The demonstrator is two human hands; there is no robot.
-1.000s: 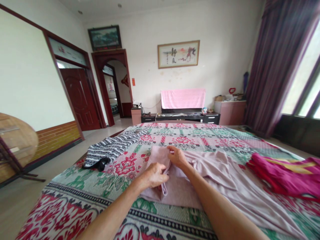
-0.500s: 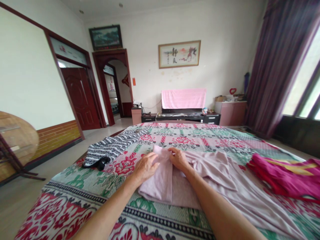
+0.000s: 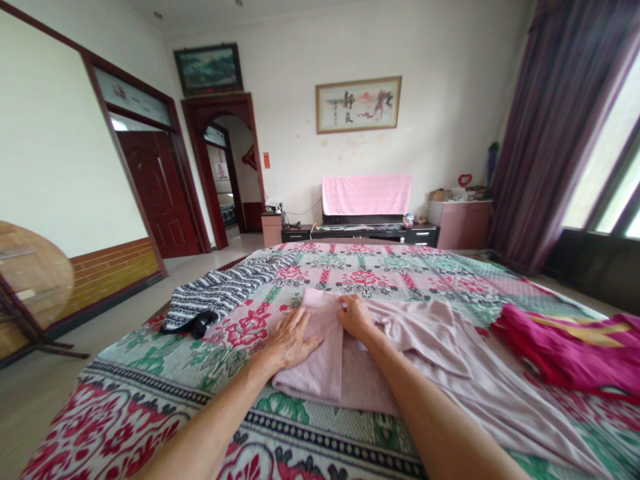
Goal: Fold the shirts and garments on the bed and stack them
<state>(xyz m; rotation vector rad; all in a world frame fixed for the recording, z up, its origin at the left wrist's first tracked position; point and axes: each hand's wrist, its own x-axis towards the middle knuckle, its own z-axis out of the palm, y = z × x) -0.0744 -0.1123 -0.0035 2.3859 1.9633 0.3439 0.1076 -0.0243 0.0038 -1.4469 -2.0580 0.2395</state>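
A pale pink long-sleeved garment (image 3: 370, 380) lies on the patterned bedspread (image 3: 200, 373), its left part folded over on itself in a flat panel. My left hand (image 3: 291, 341) rests with fingers spread on the left edge of that folded panel. At the panel's far right corner, my right hand (image 3: 355, 317) has its fingers pinched on the pink cloth. To the right of my right arm, the rest of the garment spreads out in loose wrinkles, with one long part reaching toward the lower right.
A black-and-white striped garment (image 3: 220, 293) lies on the bed's left side. Magenta and red clothing (image 3: 575, 347) sits in a heap at the right. Beyond the bed stands a low black cabinet (image 3: 360, 233); a round wooden tabletop (image 3: 35, 287) leans at far left.
My left hand has slid a little toward me along the panel's left edge and flattened, fingers wider apart. My right hand keeps its pinch in nearly the same place.
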